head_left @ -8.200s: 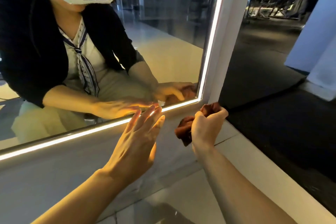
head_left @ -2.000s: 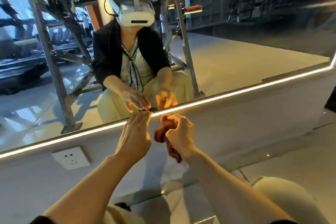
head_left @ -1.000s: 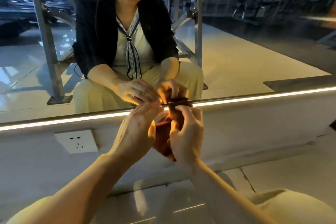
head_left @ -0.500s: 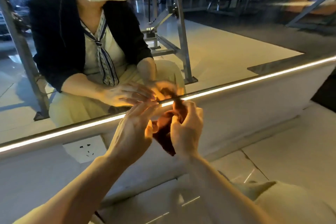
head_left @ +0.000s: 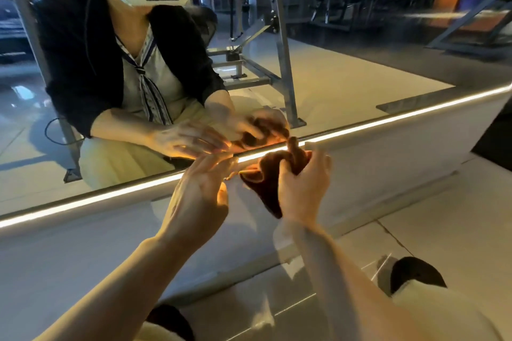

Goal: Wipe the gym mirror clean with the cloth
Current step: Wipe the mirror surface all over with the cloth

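Shifted rightward, right hand [head_left: 303, 188] grips cloth [head_left: 273, 174] below mirror [head_left: 346, 69].

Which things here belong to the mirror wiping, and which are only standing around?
Belonging to the job:
mirror
brown cloth, gripped by the right hand
left hand, fingers straight beside the cloth
lit strip along the mirror's lower edge

Only around:
metal rack, seen reflected
floor tiles

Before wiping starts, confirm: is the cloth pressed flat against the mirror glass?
No, the right hand grips the cloth bunched below the mirror.
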